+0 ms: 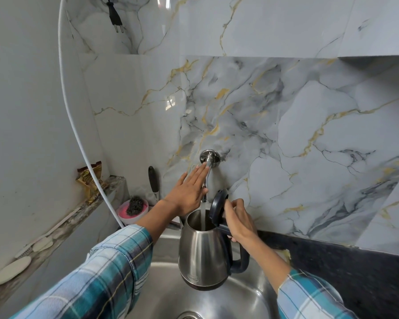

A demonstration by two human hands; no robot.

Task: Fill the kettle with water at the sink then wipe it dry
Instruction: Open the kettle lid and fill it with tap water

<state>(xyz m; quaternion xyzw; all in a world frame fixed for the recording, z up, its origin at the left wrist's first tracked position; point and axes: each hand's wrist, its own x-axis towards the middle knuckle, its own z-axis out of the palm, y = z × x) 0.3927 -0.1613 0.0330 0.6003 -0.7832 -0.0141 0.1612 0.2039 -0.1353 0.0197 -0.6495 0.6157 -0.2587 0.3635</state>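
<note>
A steel kettle (202, 252) with a dark handle hangs over the steel sink (247, 295), its dark lid (217, 209) flipped up. My right hand (240, 221) grips the top of the handle and keeps the kettle under the wall tap (209, 166). A stream of water (203, 215) runs from the spout into the kettle's mouth. My left hand (191, 192) lies flat with fingers stretched out, its thumb side against the tap's lever. No cloth is in view.
A pink tub with a dark scrubber (133, 209) stands left of the sink beside a black-handled tool (154, 181). A white hose (78, 134) curves down the left wall. A ledge (55, 229) carries a packet and soap pieces. A dark counter (355, 277) runs right.
</note>
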